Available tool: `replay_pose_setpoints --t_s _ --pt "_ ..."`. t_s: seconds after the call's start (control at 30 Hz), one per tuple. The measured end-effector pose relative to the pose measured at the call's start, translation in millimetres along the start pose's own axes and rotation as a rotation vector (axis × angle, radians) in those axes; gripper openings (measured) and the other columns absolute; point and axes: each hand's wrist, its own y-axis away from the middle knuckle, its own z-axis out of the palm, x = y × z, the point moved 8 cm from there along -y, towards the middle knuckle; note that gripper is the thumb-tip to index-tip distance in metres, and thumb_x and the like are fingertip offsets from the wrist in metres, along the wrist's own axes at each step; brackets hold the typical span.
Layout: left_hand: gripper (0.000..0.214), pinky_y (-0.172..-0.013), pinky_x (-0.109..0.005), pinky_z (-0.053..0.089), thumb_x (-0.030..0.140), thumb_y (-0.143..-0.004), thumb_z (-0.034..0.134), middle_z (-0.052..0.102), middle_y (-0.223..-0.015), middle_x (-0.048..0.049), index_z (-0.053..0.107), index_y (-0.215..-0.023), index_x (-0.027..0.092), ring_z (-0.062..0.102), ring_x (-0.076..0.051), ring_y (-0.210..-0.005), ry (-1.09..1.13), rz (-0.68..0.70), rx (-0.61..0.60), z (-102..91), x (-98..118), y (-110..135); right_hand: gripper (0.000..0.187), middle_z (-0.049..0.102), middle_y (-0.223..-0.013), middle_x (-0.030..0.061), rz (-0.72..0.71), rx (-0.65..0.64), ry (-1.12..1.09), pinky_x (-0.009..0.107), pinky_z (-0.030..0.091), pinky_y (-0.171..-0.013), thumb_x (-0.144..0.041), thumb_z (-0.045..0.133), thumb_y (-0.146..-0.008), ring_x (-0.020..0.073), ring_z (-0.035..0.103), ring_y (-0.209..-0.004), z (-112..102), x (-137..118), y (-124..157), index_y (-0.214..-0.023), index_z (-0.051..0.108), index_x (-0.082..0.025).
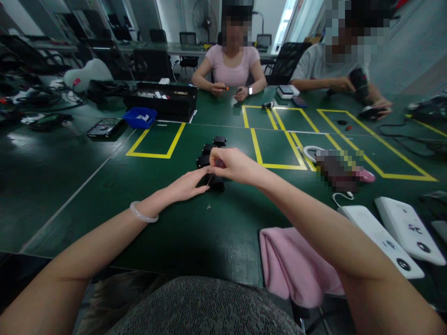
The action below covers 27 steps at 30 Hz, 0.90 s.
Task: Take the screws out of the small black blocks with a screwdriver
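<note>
Right hand (233, 165): pinching metal-shafted screwdriver (210, 179). Left hand (189, 185): thumb and fingers spread at black rectangular blocks (203, 161). Tiny silver screws (208, 207): green worktop (216, 242), between blocks and near edge.

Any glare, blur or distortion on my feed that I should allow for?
Head view: pale sheen on the green table; also in the head view, far-left clutter looks smeared, and the arms look stretched toward the lower corners; head view again, a dark item right of the right hand is pixelated.
</note>
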Motion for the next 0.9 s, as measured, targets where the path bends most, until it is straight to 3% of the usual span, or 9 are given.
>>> replay_pose_setpoints --t_s 0.07,0.13,0.23,0.33,0.5,0.63,0.77,0.9 --pt "0.052 -0.111 -0.049 0.046 0.032 -0.091 0.063 0.057 -0.140 -0.0142 0.048 -0.138 0.018 0.056 -0.031 -0.131 -0.021 -0.004 0.076 -7.7 -0.6 3.2 0.004 0.060 -0.078 0.0005 -0.004 0.017 -0.035 0.025 0.032 -0.066 -0.014 0.062 -0.083 0.0118 0.051 -0.069 -0.6 4.2 -0.4 -0.082 0.059 -0.015" --pt "0.048 -0.102 -0.048 0.051 0.038 -0.086 0.070 0.060 -0.131 -0.0125 0.055 -0.127 0.018 0.058 -0.031 -0.121 -0.053 -0.056 0.160 -16.1 -4.3 7.6 0.005 0.060 -0.078 -0.0001 -0.007 0.031 -0.063 0.025 0.032 -0.067 -0.013 0.062 -0.082 0.0115 0.051 -0.070 -1.3 7.8 -0.5 -0.080 0.058 -0.015" --pt "0.032 -0.084 -0.040 0.055 0.042 -0.085 0.071 0.064 -0.106 -0.0071 0.062 -0.104 0.019 0.063 -0.025 -0.097 -0.004 -0.121 0.154 -16.6 -8.2 11.5 0.006 0.059 -0.077 -0.0006 -0.021 0.046 -0.093 0.025 0.032 -0.067 -0.014 0.063 -0.081 0.0115 0.050 -0.070 -2.0 9.9 -0.4 -0.078 0.058 -0.015" --pt "0.021 -0.078 -0.035 0.053 0.039 -0.087 0.066 0.065 -0.095 -0.0042 0.064 -0.093 0.019 0.064 -0.021 -0.085 0.093 -0.138 0.129 -12.7 -7.7 11.2 0.005 0.059 -0.077 -0.0007 -0.025 0.053 -0.104 0.025 0.032 -0.067 -0.014 0.063 -0.081 0.0112 0.050 -0.070 -1.3 10.3 -0.4 -0.078 0.059 -0.015" --pt "0.016 -0.072 -0.032 0.050 0.033 -0.087 0.063 0.066 -0.089 -0.0038 0.067 -0.089 0.018 0.064 -0.018 -0.079 0.108 -0.143 0.138 -9.3 -6.9 7.8 0.004 0.062 -0.077 0.0003 -0.012 0.049 -0.107 0.025 0.034 -0.068 -0.016 0.064 -0.083 0.0113 0.052 -0.070 -3.6 12.0 0.9 -0.080 0.065 -0.013" --pt "0.014 -0.072 -0.031 0.051 0.032 -0.087 0.063 0.067 -0.087 -0.0031 0.067 -0.088 0.018 0.063 -0.017 -0.076 0.129 -0.142 0.154 -9.2 -7.0 7.9 0.013 0.064 -0.073 0.0010 -0.033 0.030 -0.198 0.026 0.036 -0.067 -0.023 0.063 -0.086 0.0123 0.054 -0.068 -13.3 14.3 8.4 -0.085 0.071 -0.013" --pt "0.015 -0.071 -0.030 0.051 0.032 -0.088 0.063 0.068 -0.082 -0.0023 0.066 -0.088 0.018 0.063 -0.016 -0.073 0.199 -0.173 0.142 -9.4 -8.3 9.8 0.026 0.053 -0.057 -0.0034 0.028 0.110 -0.290 0.026 0.035 -0.059 -0.028 0.053 -0.095 0.0109 0.048 -0.053 -23.5 26.7 25.6 -0.099 0.073 -0.013" --pt "0.018 -0.069 -0.029 0.051 0.035 -0.089 0.063 0.069 -0.084 -0.0030 0.067 -0.091 0.017 0.063 -0.017 -0.074 0.237 -0.187 0.136 -15.6 -7.6 14.0 0.027 0.051 -0.057 -0.0044 0.078 0.158 -0.335 0.024 0.037 -0.058 -0.028 0.048 -0.097 0.0108 0.050 -0.052 -15.9 37.0 48.6 -0.103 0.070 -0.013"
